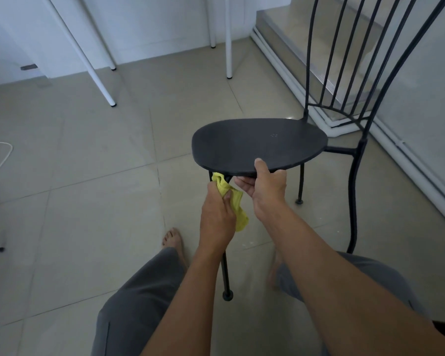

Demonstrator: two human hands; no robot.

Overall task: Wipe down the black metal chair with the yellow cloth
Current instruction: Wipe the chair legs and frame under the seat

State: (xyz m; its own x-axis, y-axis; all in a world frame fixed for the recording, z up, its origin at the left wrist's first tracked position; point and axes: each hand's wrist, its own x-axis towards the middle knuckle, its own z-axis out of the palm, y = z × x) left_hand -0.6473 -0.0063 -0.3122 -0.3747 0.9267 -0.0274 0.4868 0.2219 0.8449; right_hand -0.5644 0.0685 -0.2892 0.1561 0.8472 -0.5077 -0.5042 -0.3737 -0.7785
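Observation:
The black metal chair (257, 142) stands on the tiled floor with its round seat facing me and its barred backrest rising at the upper right. My right hand (266, 187) grips the seat's front edge, thumb on top and fingers underneath. My left hand (217, 214) holds the bunched yellow cloth (231, 199) just below the seat's front rim, against the top of the front left leg. Part of the cloth hangs down beside my left hand.
White table legs (98, 73) stand on the floor at the back left. A raised step with a white border (293, 78) runs behind and right of the chair. A white cord (0, 160) lies at the far left. My bare feet and grey trousers are below.

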